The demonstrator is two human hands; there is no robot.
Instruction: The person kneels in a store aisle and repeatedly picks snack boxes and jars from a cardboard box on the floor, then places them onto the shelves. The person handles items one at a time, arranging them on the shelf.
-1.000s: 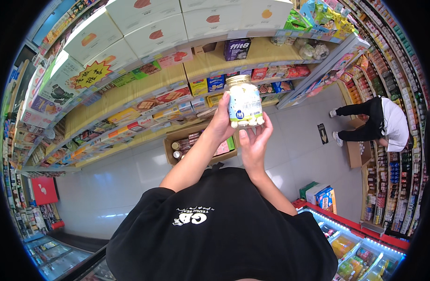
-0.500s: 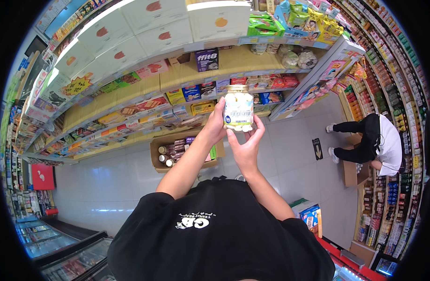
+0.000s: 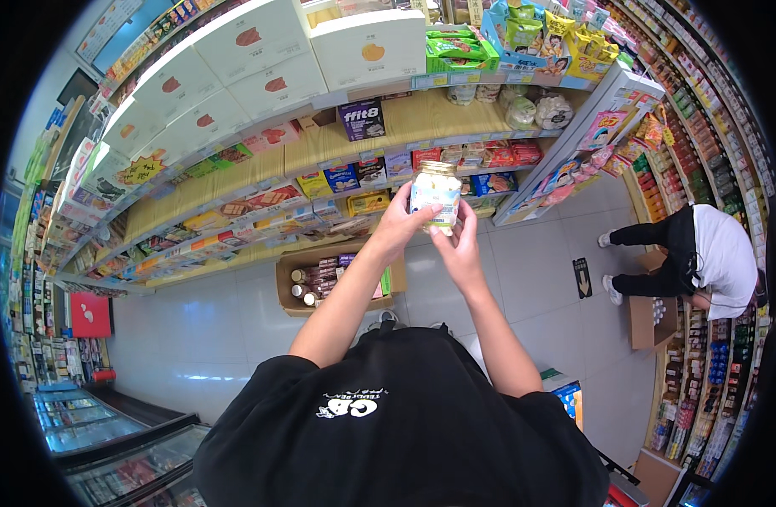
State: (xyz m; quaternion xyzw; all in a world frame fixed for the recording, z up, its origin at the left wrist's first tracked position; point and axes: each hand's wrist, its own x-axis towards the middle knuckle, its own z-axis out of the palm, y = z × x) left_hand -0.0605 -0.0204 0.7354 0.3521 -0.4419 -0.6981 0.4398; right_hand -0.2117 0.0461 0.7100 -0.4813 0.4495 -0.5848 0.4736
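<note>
A clear jar (image 3: 434, 188) with a gold lid, a pale label and white pieces inside is held up before the shelves. My left hand (image 3: 398, 221) wraps its left side, the thumb lying across the label. From the lower right my right hand (image 3: 460, 249) grips the jar's side and base. Both forearms reach forward over the floor. Behind the jar, the lower shelf carries packaged snacks, among them a blue box (image 3: 343, 177). A purple box (image 3: 362, 120) stands on the shelf above.
An open carton (image 3: 286, 287) of bottles and packs sits on the floor by the shelf. At right a co-worker in a white shirt (image 3: 726, 253) bends beside another carton (image 3: 644, 323). White boxes (image 3: 371, 52) line the top shelf. A glass-topped freezer (image 3: 143, 469) stands at lower left.
My left thumb has moved across the jar's label, and the right hand has shifted its hold. The jar sits slightly lower and farther right in view. The head view has shifted a little.
</note>
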